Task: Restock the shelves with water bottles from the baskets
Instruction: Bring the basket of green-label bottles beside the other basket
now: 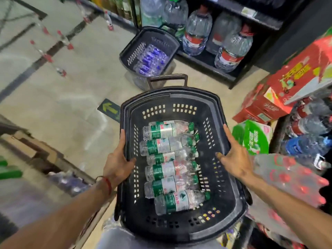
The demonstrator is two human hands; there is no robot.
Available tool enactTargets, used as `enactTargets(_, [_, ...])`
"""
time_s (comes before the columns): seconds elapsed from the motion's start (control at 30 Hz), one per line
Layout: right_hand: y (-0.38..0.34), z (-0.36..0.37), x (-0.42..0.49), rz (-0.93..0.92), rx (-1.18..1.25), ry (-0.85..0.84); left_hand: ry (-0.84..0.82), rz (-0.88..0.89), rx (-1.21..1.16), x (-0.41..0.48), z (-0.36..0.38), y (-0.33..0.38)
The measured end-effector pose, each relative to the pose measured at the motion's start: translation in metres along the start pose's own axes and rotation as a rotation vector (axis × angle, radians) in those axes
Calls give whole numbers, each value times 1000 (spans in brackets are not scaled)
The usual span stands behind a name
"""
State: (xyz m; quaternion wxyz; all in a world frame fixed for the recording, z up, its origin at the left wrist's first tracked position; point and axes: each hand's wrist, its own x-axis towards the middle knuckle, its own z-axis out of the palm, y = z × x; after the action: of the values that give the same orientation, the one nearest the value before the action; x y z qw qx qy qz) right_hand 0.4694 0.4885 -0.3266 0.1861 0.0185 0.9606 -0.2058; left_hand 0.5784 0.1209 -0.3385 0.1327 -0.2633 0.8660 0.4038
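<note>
Head: left hand (116, 159), right hand (235, 157) hold basket (179, 95); packs (287, 177) blurred.

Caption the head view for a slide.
Left hand and right hand grip a black perforated plastic basket of green-labelled clear plastic water bottles.

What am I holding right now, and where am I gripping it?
The black perforated plastic basket, left hand gripping its left rim, right hand its right rim.

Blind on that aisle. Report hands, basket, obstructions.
Gripping: left hand and right hand on basket rim. Green-capped bottles lie inside. Ahead on floor: second basket, before the shelf.
</note>
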Motion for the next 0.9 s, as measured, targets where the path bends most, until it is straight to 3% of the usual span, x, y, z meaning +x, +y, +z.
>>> enactTargets(0.3, [-170, 0, 153, -279, -136, -109, 182, -196, -119, 82, -79, -20])
enactTargets(0.6, [-346, 56, 249, -343, -188, -157, 210, -248, -190, 199, -199, -84])
enactTargets(0.9, [-500, 89, 374, -400, -168, -254, 225, -411, -101, 323, -328, -96])
